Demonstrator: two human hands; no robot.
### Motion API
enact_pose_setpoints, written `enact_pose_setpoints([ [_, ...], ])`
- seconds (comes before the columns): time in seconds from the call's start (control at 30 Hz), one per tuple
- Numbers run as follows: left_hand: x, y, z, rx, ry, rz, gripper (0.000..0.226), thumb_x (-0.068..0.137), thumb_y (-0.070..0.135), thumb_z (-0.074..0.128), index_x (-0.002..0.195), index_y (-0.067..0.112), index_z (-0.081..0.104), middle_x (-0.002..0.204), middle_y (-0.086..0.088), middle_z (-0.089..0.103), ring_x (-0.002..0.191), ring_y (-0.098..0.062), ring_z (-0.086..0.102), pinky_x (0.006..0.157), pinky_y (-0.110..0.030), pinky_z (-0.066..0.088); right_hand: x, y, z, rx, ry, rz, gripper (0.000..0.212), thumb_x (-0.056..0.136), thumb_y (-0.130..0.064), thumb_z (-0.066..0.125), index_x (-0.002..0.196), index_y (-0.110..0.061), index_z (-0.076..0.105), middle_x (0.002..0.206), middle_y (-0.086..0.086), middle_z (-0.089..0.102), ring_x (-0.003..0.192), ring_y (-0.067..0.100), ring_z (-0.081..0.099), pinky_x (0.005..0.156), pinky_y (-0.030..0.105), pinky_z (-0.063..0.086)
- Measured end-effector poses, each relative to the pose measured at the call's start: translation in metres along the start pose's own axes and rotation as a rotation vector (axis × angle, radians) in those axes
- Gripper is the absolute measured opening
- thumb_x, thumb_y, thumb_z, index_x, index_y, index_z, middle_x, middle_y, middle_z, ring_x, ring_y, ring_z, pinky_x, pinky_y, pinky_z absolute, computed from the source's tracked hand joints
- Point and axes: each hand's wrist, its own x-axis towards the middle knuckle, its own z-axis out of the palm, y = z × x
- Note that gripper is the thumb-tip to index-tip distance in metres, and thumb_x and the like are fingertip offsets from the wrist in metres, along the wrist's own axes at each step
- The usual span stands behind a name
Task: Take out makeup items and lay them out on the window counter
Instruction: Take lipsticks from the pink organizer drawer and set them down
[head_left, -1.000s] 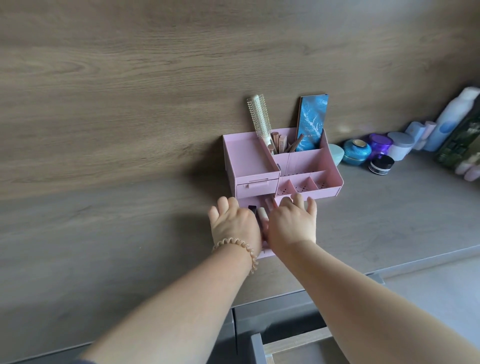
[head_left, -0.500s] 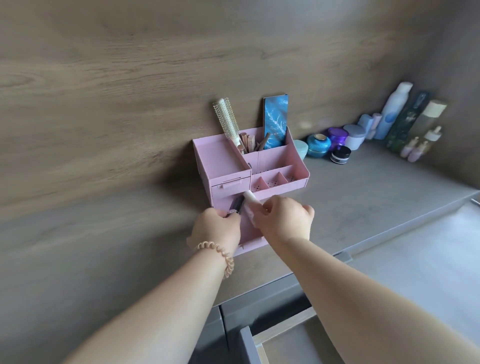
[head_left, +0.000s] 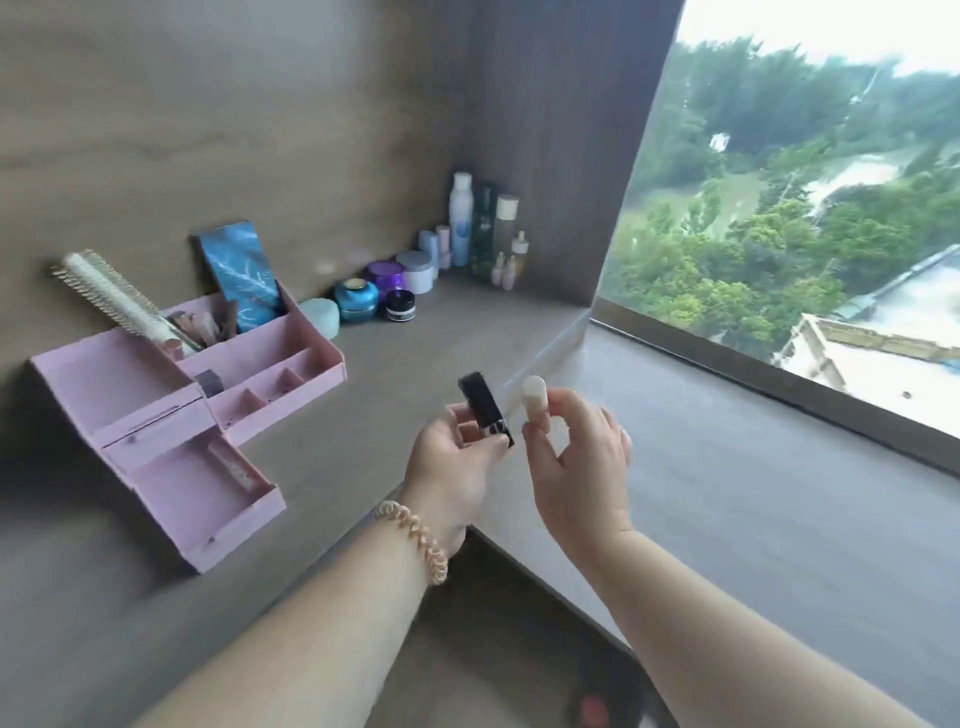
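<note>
Both hands are loaded and held in the air, just short of the window counter.

- My left hand pinches a black tube by its lower end.
- My right hand pinches a white tube the same way, with the top end free.

Both look light, rigid, smooth plastic, and probably slick. The white one is round, so I expect it to roll once laid flat. Better to hold them mid-barrel, since the caps may pull off.

The pink organiser sits well to the left with its drawer open.
</note>
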Motion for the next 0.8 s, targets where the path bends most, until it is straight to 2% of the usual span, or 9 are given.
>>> enact_pose_setpoints([
  [0.03, -0.008, -0.002, 0.019, 0.062, -0.055, 0.027, 0.019, 0.082, 0.006, 0.068, 0.097, 0.018, 0.062, 0.086, 0.001, 0.068, 0.078, -0.010, 0.066, 0.062, -0.018, 0.048, -0.007, 0.017, -0.021, -0.035, 0.033, 0.043, 0.003, 0.090, -0.026, 0.054, 0.090, -0.028, 0.056, 0.089, -0.016, 0.060, 0.096, 0.016, 0.052, 0.085, 0.028, 0.026],
  [0.1, -0.023, -0.008, 0.057, 0.179, -0.163, 0.067, 0.019, 0.078, 0.005, 0.071, 0.089, 0.018, 0.062, 0.081, 0.003, 0.069, 0.075, -0.009, 0.065, 0.065, -0.018, 0.048, -0.026, 0.047, -0.058, -0.070, 0.091, 0.148, 0.014, 0.093, -0.034, 0.049, 0.086, -0.025, 0.057, 0.084, -0.016, 0.059, 0.095, 0.016, 0.054, 0.085, 0.028, 0.026],
  [0.17, -0.036, -0.018, 0.090, 0.273, -0.248, 0.074, 0.020, 0.074, 0.002, 0.072, 0.082, 0.016, 0.061, 0.080, -0.002, 0.070, 0.075, -0.014, 0.066, 0.071, -0.027, 0.052, -0.046, 0.072, -0.086, -0.071, 0.122, 0.233, 0.019, 0.093, -0.038, 0.047, 0.084, -0.025, 0.057, 0.079, -0.016, 0.059, 0.092, 0.016, 0.055, 0.086, 0.029, 0.028],
  [0.23, -0.058, -0.031, 0.139, 0.368, -0.332, 0.062, 0.020, 0.070, 0.003, 0.072, 0.079, 0.015, 0.059, 0.079, -0.007, 0.070, 0.077, -0.022, 0.067, 0.073, -0.035, 0.052, -0.067, 0.109, -0.122, -0.093, 0.153, 0.306, 0.012, 0.090, -0.034, 0.053, 0.082, -0.025, 0.056, 0.078, -0.013, 0.061, 0.090, 0.016, 0.057, 0.088, 0.030, 0.031],
  [0.3, -0.087, -0.051, 0.197, 0.460, -0.422, 0.057, 0.020, 0.068, 0.009, 0.074, 0.078, 0.017, 0.059, 0.079, -0.006, 0.071, 0.078, -0.024, 0.069, 0.074, -0.037, 0.054, -0.090, 0.152, -0.167, -0.111, 0.175, 0.378, 0.005, 0.083, -0.028, 0.062, 0.082, -0.026, 0.057, 0.081, -0.012, 0.064, 0.091, 0.015, 0.059, 0.087, 0.029, 0.030],
  [0.43, -0.134, -0.094, 0.298, 0.552, -0.490, 0.021, 0.021, 0.063, 0.017, 0.074, 0.077, 0.019, 0.059, 0.079, -0.008, 0.072, 0.078, -0.026, 0.069, 0.074, -0.044, 0.056, -0.128, 0.226, -0.255, -0.150, 0.185, 0.463, 0.010, 0.074, -0.027, 0.067, 0.076, -0.027, 0.057, 0.083, -0.012, 0.066, 0.088, 0.012, 0.061, 0.088, 0.029, 0.028],
  [0.53, -0.175, -0.130, 0.381, 0.611, -0.541, 0.010, 0.019, 0.064, 0.012, 0.072, 0.075, 0.018, 0.058, 0.076, -0.008, 0.071, 0.074, -0.027, 0.068, 0.070, -0.043, 0.056, -0.164, 0.289, -0.328, -0.233, 0.194, 0.518, 0.011, 0.071, -0.035, 0.063, 0.071, -0.027, 0.056, 0.079, -0.013, 0.065, 0.085, 0.011, 0.059, 0.087, 0.027, 0.026],
  [0.67, -0.229, -0.173, 0.456, 0.687, -0.596, 0.007, 0.018, 0.070, 0.012, 0.074, 0.077, 0.015, 0.057, 0.071, -0.004, 0.065, 0.064, -0.021, 0.060, 0.056, -0.033, 0.050, -0.208, 0.347, -0.394, -0.350, 0.159, 0.584, 0.015, 0.067, -0.039, 0.068, 0.068, -0.027, 0.059, 0.072, -0.018, 0.058, 0.090, 0.008, 0.056, 0.089, 0.029, 0.025],
  [0.8, -0.252, -0.200, 0.491, 0.793, -0.585, 0.063, 0.017, 0.073, 0.013, 0.072, 0.077, 0.019, 0.056, 0.074, 0.000, 0.067, 0.072, -0.018, 0.063, 0.062, -0.028, 0.049, -0.223, 0.382, -0.421, -0.445, 0.118, 0.588, 0.018, 0.064, -0.037, 0.073, 0.071, -0.027, 0.060, 0.070, -0.017, 0.056, 0.094, 0.011, 0.052, 0.085, 0.025, 0.017],
])
